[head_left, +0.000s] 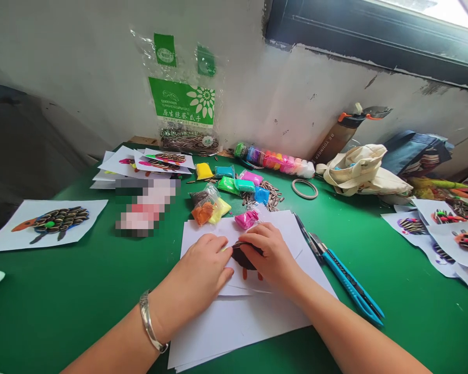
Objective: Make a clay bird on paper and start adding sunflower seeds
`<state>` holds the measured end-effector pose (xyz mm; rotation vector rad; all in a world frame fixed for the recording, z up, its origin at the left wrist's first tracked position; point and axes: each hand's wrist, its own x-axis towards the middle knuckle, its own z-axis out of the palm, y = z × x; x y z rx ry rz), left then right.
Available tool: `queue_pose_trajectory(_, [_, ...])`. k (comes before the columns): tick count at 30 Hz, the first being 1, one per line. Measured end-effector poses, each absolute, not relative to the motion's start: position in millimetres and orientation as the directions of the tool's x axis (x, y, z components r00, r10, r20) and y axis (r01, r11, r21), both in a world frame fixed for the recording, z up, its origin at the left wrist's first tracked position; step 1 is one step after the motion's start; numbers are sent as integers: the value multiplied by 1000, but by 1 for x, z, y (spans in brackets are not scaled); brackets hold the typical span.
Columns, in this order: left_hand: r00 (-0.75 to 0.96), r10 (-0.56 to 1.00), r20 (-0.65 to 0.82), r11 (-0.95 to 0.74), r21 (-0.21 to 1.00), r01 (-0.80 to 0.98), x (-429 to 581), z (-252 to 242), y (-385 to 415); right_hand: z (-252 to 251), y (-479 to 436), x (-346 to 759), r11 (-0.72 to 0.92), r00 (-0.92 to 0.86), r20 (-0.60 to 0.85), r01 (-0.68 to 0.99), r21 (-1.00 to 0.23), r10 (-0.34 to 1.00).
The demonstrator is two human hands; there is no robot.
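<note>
A dark brown clay shape (245,261) with two short orange clay legs (245,274) lies on white paper, partly covered by my fingers. My left hand (205,262) rests at its left edge, fingers curled together and the thumb low beside them. From the right, my right hand (271,254) reaches over the shape, with thumb and fingers closed at its upper edge. A thin striped sliver, perhaps a sunflower seed, shows near those fingertips; what exactly each hand grips is hidden. Just beyond sits a packet of magenta clay (246,219).
Several clay packets (228,184) lie behind the paper by loose sunflower seeds (273,196). A blue utility knife (351,283) and tape ring (304,189) are to the right. Finished seed pictures (62,221) flank both sides. A seed bag (185,104) leans on the wall.
</note>
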<state>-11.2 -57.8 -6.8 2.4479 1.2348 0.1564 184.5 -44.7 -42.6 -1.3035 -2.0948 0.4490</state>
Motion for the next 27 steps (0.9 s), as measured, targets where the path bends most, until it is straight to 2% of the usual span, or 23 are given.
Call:
queue_pose_trajectory(6, [603, 795, -63, -526, 424, 737, -13, -8, -60, -42, -46, 196, 450, -291, 355, 708, -545, 888])
queue_pose_trajectory(15, [588, 806, -66, -533, 348, 771, -8, -9, -60, -44, -43, 181, 437, -339, 284, 776, -454, 897])
queue_pose_trajectory(27, [580, 810, -80, -534, 308, 788, -6, -7, -61, -44, -43, 182, 428, -326, 294, 799, -423, 898])
